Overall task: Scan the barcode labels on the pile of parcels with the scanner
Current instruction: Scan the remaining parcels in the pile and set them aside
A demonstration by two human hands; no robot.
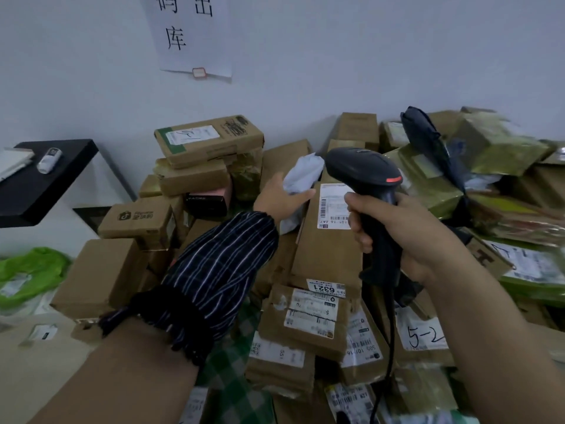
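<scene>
A black handheld scanner (365, 171) with a red trigger strip and a dangling cable is gripped by my right hand (400, 237) around its handle. Its head hangs over a long brown carton (327, 249) whose white barcode label (334, 206) faces up. My left hand (281, 200), in a dark striped sleeve, reaches across the pile with fingers extended and touches the carton's upper left edge beside a white plastic bag parcel (302, 175). More labelled cartons (308, 319) lie below.
Brown boxes (208, 142) are stacked at the back left. Olive-wrapped parcels (501, 145) and a dark bag (428, 139) fill the right. A black shelf (39, 182) with a small device stands far left, with a green bag (30, 270) below it. The wall carries a paper sign (192, 35).
</scene>
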